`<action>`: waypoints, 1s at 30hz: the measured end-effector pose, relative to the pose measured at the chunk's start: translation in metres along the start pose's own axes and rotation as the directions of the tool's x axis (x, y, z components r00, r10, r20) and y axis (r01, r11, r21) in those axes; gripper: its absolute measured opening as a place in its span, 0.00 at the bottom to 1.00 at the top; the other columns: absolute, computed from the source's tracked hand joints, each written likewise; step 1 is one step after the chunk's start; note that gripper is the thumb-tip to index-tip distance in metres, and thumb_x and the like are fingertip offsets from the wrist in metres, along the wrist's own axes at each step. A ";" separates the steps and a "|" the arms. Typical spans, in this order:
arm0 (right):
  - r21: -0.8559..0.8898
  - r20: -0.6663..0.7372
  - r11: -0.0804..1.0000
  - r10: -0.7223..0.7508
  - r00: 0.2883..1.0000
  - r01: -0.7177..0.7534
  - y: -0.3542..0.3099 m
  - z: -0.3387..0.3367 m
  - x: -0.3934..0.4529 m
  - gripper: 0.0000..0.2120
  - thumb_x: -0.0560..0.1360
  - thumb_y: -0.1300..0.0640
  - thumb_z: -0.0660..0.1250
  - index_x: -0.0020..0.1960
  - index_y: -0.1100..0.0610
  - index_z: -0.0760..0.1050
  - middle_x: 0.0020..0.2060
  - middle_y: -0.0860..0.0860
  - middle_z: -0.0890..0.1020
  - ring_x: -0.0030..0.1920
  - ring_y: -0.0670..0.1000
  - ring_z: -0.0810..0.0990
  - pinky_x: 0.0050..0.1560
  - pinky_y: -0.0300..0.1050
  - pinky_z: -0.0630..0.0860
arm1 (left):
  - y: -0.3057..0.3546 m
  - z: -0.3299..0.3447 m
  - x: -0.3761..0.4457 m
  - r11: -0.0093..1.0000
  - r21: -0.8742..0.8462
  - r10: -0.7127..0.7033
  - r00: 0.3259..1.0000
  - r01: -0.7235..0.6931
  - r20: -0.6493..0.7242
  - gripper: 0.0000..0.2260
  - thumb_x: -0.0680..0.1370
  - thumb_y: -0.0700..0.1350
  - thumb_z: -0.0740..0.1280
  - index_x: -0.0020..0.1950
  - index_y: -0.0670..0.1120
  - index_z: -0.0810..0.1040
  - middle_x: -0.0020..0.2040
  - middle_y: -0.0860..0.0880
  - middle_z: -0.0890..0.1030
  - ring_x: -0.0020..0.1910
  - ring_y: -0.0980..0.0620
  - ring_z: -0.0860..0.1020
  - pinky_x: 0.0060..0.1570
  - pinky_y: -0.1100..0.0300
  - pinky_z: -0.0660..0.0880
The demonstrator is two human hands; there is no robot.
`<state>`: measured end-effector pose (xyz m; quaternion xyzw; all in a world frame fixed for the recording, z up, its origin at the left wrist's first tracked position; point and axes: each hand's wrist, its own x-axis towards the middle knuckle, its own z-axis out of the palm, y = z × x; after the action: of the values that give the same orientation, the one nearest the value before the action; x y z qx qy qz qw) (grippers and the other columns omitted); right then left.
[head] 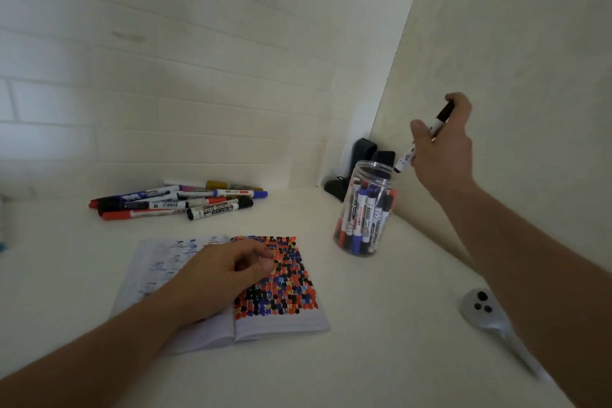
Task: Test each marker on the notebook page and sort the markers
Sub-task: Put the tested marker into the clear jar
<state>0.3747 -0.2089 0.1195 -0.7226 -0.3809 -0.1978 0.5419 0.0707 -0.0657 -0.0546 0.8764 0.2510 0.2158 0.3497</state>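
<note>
Above the open mouth of a clear plastic jar [366, 209], the right hand [442, 151] grips a black-capped marker [422, 139] between thumb and curled fingers, its long axis tilted, cap end high and far, lower end pointing down and left toward the jar's rim. That lower end hangs just beside the rim on its right, apparently not yet inside; the move ahead looks like a short drop or a lift clear, and which of the two cannot be told. The jar stands upright on the right of the white tabletop [381, 325], packed with red, blue and black markers on end.

The left hand [228, 272] rests on an open notebook [278, 318] near the middle of the table, its fingers loosely curled with thumb and fingertips together; whether they pinch anything cannot be told. The right page is covered in dense red, blue and black test blots, the left page only faintly marked.

A loose pile of markers [178, 202] lies flat at the far left, barrels roughly side by side, well apart from the jar. The markers are smooth, hard cylinders with printed white barrels. A grey plastic handle [482, 306] with dark buttons lies at the near right.
</note>
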 end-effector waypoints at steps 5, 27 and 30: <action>-0.206 0.158 0.972 -0.076 0.985 0.109 0.029 0.018 -0.004 0.23 0.81 0.56 0.69 0.71 0.45 0.66 0.47 0.50 0.79 0.44 0.53 0.82 0.45 0.47 0.79 | -0.003 0.001 0.000 1.000 0.008 0.005 1.000 -0.005 -0.006 0.14 0.78 0.66 0.63 0.60 0.65 0.79 0.51 0.62 0.83 0.51 0.62 0.80 0.52 0.66 0.76; 0.148 0.422 0.988 -0.019 0.906 -0.048 0.033 0.103 -0.175 0.11 0.83 0.50 0.63 0.65 0.45 0.75 0.43 0.46 0.78 0.37 0.46 0.77 0.38 0.44 0.74 | -0.006 0.006 0.009 0.934 0.352 0.075 0.997 -0.062 -0.024 0.09 0.79 0.61 0.67 0.57 0.62 0.81 0.46 0.64 0.70 0.55 0.55 0.71 0.53 0.56 0.70; 0.128 0.542 0.984 0.036 0.840 -0.125 0.038 0.104 -0.177 0.12 0.84 0.47 0.62 0.66 0.43 0.74 0.43 0.47 0.80 0.41 0.48 0.81 0.41 0.44 0.79 | -0.001 0.003 0.012 0.905 0.418 0.050 0.996 -0.078 0.080 0.12 0.78 0.64 0.66 0.60 0.63 0.78 0.51 0.59 0.73 0.56 0.54 0.71 0.58 0.53 0.73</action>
<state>0.2786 -0.1757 -0.0627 -0.7193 -0.5010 0.0660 0.4768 0.0810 -0.0593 -0.0547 0.9456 0.2508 0.1386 0.1539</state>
